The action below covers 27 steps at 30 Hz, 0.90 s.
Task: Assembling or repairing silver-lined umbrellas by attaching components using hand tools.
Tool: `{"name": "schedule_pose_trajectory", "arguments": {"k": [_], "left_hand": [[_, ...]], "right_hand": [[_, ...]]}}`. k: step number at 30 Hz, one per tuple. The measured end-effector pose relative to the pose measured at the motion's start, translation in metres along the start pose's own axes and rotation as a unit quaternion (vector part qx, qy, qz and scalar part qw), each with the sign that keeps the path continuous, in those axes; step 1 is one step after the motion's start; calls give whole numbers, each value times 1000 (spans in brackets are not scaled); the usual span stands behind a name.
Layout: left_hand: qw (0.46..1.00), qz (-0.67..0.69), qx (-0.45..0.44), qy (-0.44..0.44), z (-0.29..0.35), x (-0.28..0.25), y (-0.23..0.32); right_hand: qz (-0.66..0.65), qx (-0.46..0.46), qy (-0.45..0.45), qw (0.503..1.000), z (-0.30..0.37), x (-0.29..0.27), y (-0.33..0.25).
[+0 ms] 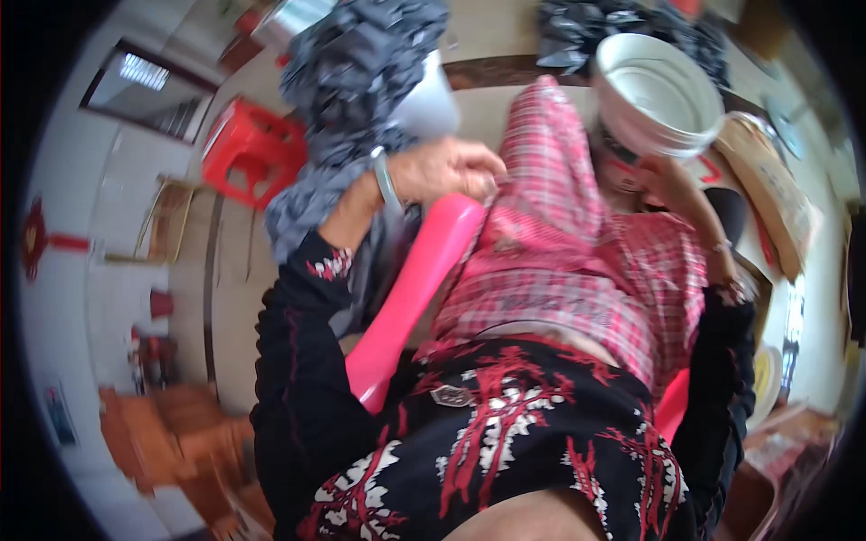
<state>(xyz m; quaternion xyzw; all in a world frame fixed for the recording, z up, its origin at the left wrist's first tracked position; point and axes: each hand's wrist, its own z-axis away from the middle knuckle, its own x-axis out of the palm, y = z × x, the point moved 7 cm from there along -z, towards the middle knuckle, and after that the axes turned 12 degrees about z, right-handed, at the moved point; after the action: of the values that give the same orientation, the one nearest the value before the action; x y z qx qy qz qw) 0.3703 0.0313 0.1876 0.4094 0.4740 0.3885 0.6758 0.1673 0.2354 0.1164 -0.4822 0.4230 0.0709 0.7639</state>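
Note:
My left hand (446, 171), with a pale bracelet at the wrist, hovers by the front end of a pink plastic armrest (424, 257). Its fingers are curled in and slightly blurred; whatever they may hold is too small to make out. On the right, my right hand (670, 187) is bent closed just below a white bucket (631, 126), near my knee. Its fingertips blur against the things behind them, so what is in them cannot be told. Between both hands lie my legs in pink checked trousers (550, 180).
Dark crumpled plastic bags (361, 81) are heaped beyond my left hand, against a whitish rounded thing (431, 104). A red plastic stool (253, 149) stands farther left. More black bags (577, 36) lie behind the bucket. A brown paper sack (767, 194) leans at the right.

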Motion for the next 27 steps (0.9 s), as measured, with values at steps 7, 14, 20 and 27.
{"name": "schedule_pose_trajectory", "arguments": {"k": [7, 14, 20, 27], "left_hand": [[880, -55, -180, 436, 206, -184, -67], [873, -336, -266, 235, 262, -127, -180], [895, -284, -231, 253, 257, -153, -234], [846, -246, 59, 470, 228, -202, 4]], "right_hand": [[-34, 12, -69, 997, -10, 19, 21], [-35, 46, -90, 994, -4, 30, 7], [-31, 27, -105, 994, -11, 38, 11], [-11, 28, -80, 996, -7, 17, -7]]}}
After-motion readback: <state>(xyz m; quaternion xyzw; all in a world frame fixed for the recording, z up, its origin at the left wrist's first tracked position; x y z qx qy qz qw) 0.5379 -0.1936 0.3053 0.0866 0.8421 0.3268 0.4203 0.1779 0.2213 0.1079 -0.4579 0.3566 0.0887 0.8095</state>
